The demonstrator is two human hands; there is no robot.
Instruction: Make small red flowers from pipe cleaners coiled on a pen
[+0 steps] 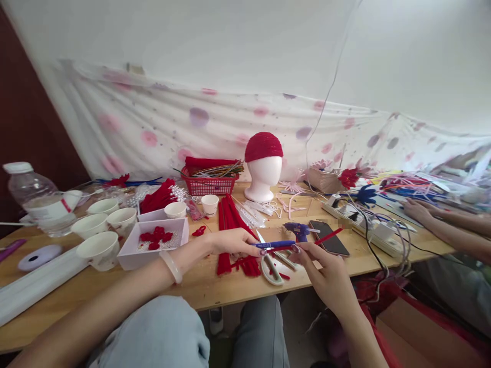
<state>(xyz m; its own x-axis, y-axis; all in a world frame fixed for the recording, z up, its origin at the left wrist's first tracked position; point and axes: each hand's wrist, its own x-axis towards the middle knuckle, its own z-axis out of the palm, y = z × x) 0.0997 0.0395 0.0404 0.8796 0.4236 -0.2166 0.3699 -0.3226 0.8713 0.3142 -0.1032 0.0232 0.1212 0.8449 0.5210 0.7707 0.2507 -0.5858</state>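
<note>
Between my two hands lies a blue pen (274, 244), held sideways over the table's front edge. My left hand (236, 241) pinches its left end. With thumb and fingers closed, my right hand (316, 260) grips a red pipe cleaner (329, 236) against the pen's right end; the strip sticks out to the upper right. Just below the hands are white-handled scissors (271, 271), their blades partly hidden. A bundle of red pipe cleaners (229, 214) runs under my left hand. Behind my right hand sit a blue glue gun (299, 230) and a phone (330, 239).
A white foam head (264, 179) wrapped in red stands behind, beside a red basket (209, 184). Paper cups (100, 250), a white box (130, 250) of beads and a bottle (38, 199) are left. Rightward lie power strips (383, 237) with cables and another person's hands (420, 210).
</note>
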